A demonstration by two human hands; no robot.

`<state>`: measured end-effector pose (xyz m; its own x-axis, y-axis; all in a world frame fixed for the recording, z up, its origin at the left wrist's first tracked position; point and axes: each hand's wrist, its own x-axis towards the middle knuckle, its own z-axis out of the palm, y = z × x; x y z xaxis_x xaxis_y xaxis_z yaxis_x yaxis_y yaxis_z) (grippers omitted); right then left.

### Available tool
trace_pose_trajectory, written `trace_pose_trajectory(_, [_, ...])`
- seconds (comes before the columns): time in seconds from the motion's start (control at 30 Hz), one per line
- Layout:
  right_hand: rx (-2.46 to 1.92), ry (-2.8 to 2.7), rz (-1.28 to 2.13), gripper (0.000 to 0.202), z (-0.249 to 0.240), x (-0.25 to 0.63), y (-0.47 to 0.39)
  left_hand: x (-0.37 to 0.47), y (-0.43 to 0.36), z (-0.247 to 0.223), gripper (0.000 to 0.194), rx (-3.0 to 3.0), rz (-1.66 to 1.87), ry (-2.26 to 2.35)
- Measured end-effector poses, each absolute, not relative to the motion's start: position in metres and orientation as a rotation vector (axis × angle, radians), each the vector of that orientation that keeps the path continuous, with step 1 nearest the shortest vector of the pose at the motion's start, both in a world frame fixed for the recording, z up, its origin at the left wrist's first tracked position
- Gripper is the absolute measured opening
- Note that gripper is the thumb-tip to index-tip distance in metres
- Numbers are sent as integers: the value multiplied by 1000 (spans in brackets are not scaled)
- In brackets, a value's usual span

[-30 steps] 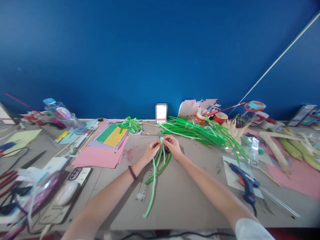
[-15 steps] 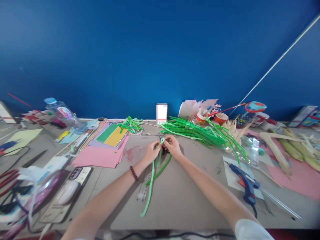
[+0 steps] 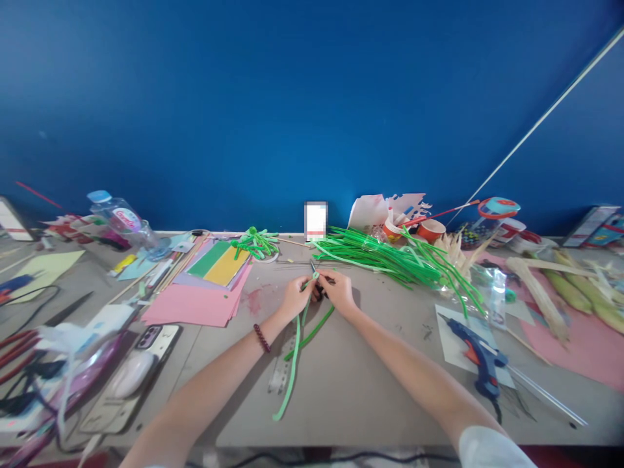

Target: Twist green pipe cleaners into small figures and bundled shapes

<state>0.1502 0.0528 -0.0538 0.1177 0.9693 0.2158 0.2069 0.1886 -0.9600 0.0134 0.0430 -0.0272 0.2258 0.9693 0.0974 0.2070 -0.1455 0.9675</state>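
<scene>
My left hand [image 3: 298, 296] and my right hand [image 3: 337, 289] meet above the middle of the table, fingertips pinched together. Between them is a light green pipe cleaner [image 3: 294, 364], bent into a small loop at the fingers, its long tail hanging down to the left. Both hands have hold of it near the loop. Under the hands lies a darker green pipe cleaner [image 3: 314, 335] on the table. A pair of scissors [image 3: 313, 266] with dark handles is partly hidden behind my fingers. A clear ruler [image 3: 280, 370] lies beneath the tail.
A bundle of green pipe cleaners [image 3: 390, 257] lies at the back right. Pink paper [image 3: 190, 305] is left of my hands. On the right rests a blue glue gun [image 3: 480, 357]; on the left, a phone [image 3: 129, 383] and a plastic bottle [image 3: 124, 218].
My fingers have shifted slightly around the loop, with the right hand's fingers a little lower and more folded. The pipe cleaner's tail has barely moved.
</scene>
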Motion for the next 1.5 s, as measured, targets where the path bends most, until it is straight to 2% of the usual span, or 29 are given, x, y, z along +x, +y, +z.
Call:
trace_pose_trajectory(0.8, [-1281, -1397, 809, 24, -56, 149, 53, 14, 44, -32, 36, 1456, 1019, 1101])
trace_pose_trajectory(1.17, [-1122, -1390, 782, 32, -47, 148, 51, 10, 50, -27, 25, 1436, 1163, 1057])
trace_pose_trajectory(1.5, [-1034, -1428, 877, 33, -44, 149, 50, 8, 54, -35, 31, 1438, 1049, 1013])
